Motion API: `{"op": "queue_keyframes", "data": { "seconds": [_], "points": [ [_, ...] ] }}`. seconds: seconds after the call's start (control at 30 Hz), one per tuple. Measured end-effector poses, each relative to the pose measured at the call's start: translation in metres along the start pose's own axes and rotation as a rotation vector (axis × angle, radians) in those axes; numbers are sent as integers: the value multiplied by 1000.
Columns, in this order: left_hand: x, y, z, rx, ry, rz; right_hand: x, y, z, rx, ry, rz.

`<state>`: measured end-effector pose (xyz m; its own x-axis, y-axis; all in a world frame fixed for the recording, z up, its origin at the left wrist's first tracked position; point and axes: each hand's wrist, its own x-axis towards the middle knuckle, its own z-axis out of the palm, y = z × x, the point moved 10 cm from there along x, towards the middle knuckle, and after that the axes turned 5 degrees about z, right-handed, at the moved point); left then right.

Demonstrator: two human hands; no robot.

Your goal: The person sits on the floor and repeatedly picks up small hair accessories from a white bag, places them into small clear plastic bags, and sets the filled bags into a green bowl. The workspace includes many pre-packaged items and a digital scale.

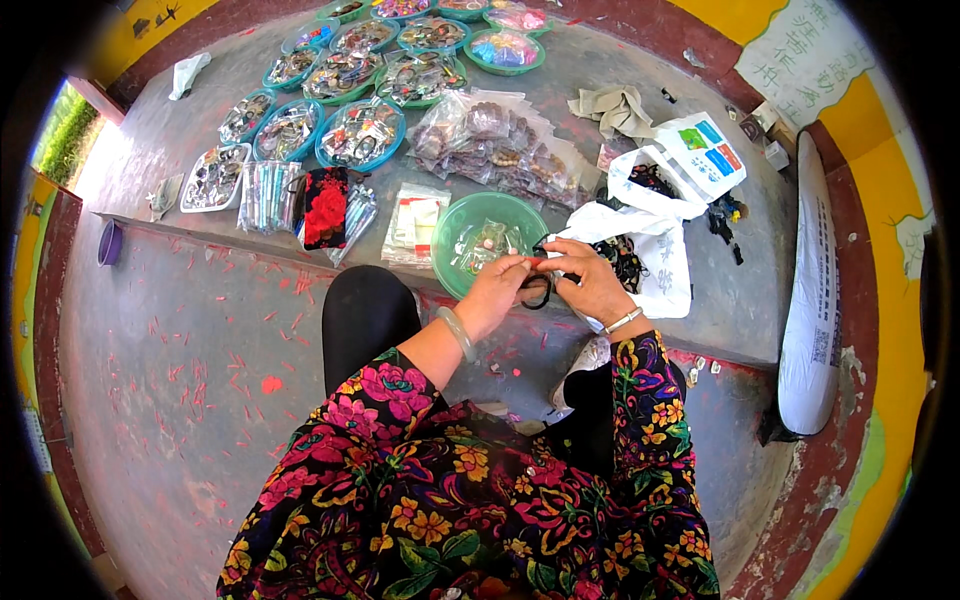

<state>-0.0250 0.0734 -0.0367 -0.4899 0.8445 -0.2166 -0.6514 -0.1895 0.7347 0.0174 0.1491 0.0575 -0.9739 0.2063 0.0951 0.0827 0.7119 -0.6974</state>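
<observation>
My left hand (492,292) and my right hand (592,286) meet in front of me, fingertips pinched together. Between them hangs a small black loop-shaped band (537,303), gripped by both hands; its exact kind is too small to make out. Just beyond my left hand stands a green plastic bowl (450,232) with small packaged pieces inside. On the right, near my right hand, an open white plastic bag (668,270) holds a heap of black items (622,262). Left of the bowl lies a stack of flat clear packets (415,222).
Clear bags of brown beaded pieces (500,145) lie beyond the bowl. Several coloured basins (402,128) full of packaged trinkets stand at the far left, near a white tray (240,160). A red-and-black cloth pouch (325,208) lies nearer. The raised platform edge (250,243) crosses before my knees.
</observation>
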Motion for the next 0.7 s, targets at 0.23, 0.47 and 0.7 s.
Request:
{"op": "queue_keyframes", "data": {
  "seconds": [0.23, 0.47, 0.7],
  "points": [
    [-2, 8, 3, 9, -2, 52, 1, -1, -4, 47, 42, 0],
    [-3, 13, 12, 36, -75, 46, 4, 4, -10, 148, 73, 162],
    [-6, 23, 14, -34, -36, 110, -3, 39, 1, 427, 62, 371]
  ]
}}
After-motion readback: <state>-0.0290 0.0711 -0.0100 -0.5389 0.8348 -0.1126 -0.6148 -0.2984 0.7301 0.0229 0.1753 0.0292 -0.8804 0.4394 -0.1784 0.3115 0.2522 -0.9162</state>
